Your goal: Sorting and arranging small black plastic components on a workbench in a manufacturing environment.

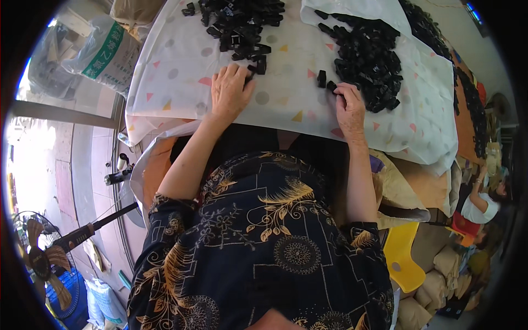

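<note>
Right, both hands down on the white cloth [181,71] with its coloured triangles and dots. My left hand [231,91] lies flat, fingers spread and curled a little, fingertips touching a couple of small black plastic pieces [258,66] at the near edge of the left heap [236,22]. Whether it pinches one or only presses on it, I cannot tell; the fingers cover the spot. My right hand [349,107] sits by the near edge of the right heap [366,60], fingers bent over a black piece at its tips, looking closed on it, though the grip itself is hidden. One loose black piece [321,78] stands alone between the hands, apart from both heaps.

To do this well, I judge it best to work from the heap edges, dragging single pieces clear rather than digging in, so nothing spills toward my lap. Keep wrists low on the cloth, use fingertips only, and keep the two heaps apart. The cloth hangs over the table edge near me, so pieces pulled too far could slide off.

Off to the right, another person sits beside a yellow chair [404,258]; a fan [44,264] stands at my left.
</note>
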Tool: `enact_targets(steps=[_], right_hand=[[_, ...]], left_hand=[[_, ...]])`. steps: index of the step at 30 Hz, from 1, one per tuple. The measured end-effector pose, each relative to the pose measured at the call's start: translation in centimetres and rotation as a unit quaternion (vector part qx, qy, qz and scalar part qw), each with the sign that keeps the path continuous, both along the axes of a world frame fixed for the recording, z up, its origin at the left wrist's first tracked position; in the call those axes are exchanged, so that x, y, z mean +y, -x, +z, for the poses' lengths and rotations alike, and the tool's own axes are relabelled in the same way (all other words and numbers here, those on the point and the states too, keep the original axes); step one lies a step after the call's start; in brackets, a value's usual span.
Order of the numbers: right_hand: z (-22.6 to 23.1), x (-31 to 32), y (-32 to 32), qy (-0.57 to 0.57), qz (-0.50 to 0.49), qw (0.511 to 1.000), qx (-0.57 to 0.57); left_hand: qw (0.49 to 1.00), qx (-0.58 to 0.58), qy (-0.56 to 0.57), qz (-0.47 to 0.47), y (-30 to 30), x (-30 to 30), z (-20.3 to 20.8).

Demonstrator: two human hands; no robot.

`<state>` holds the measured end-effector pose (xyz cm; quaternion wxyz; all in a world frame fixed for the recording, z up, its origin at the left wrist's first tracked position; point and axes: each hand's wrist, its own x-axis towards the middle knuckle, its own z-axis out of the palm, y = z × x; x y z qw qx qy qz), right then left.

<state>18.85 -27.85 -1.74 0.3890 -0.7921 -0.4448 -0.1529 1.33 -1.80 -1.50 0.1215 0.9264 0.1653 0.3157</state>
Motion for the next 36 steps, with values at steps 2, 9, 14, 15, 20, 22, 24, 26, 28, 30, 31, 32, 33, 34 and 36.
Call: enact_targets(steps=[2, 9, 14, 15, 20, 22, 24, 26, 28, 30, 31, 32, 33, 34, 36], right_hand=[[-0.1, -0.3, -0.1, -0.016, -0.018, 0.999, 0.036], [0.2, -1.1, 0.1, -0.026, -0.047, 0.994, 0.100], [0.8, -0.5, -0.1, 0.029, -0.063, 0.997, 0.041], [0.7, -0.2, -0.3, 0.030, -0.054, 0.998, -0.027], [-0.1, 0.4, -0.7, 0.043, -0.046, 0.993, -0.101], [-0.4, 0.1, -0.8, 0.046, -0.043, 0.991, -0.118], [-0.4, -0.2, -0.9, 0.022, -0.034, 0.998, -0.040], [-0.2, -0.4, -0.9, -0.016, -0.051, 0.991, 0.120], [0.3, -0.3, -0.6, -0.052, -0.063, 0.957, 0.279], [1.0, 0.0, -0.3, -0.165, 0.004, 0.880, 0.444], [1.3, 0.3, 0.0, -0.162, 0.008, 0.881, 0.445], [1.4, 0.9, 0.5, -0.154, 0.028, 0.896, 0.417], [1.5, 1.6, 1.1, -0.146, 0.046, 0.908, 0.389], [1.5, 2.2, 1.6, -0.144, 0.048, 0.908, 0.391], [1.8, 3.6, 2.7, -0.031, 0.109, 0.957, 0.267]], left_hand=[[0.999, 0.020, 0.013, -0.022, 0.6, -1.5, 0.1], [0.991, 0.034, 0.084, -0.094, -0.4, -5.2, 1.3], [0.974, 0.081, 0.189, -0.090, -0.8, -4.3, 2.2], [0.977, 0.102, 0.156, -0.108, -1.2, -3.8, 2.4], [0.973, 0.126, 0.071, -0.178, -2.5, -2.0, 2.0], [0.968, 0.142, 0.071, -0.195, -2.7, -2.1, 2.2], [0.963, 0.155, 0.096, -0.198, -2.3, -2.4, 2.3], [0.958, 0.168, 0.121, -0.200, -2.2, -2.4, 2.0], [0.962, 0.090, 0.169, -0.194, -1.8, -2.3, 1.4], [0.958, 0.108, 0.177, -0.197, -1.8, -2.0, 1.2], [0.954, 0.129, 0.182, -0.203, -1.8, -1.8, 1.2], [0.954, 0.127, 0.183, -0.198, -1.8, -1.8, 1.2], [0.955, 0.122, 0.186, -0.199, -2.0, -1.9, 1.1], [0.955, 0.116, 0.188, -0.199, -2.0, -1.9, 1.0], [0.955, 0.114, 0.188, -0.198, -2.1, -1.9, 0.6]])
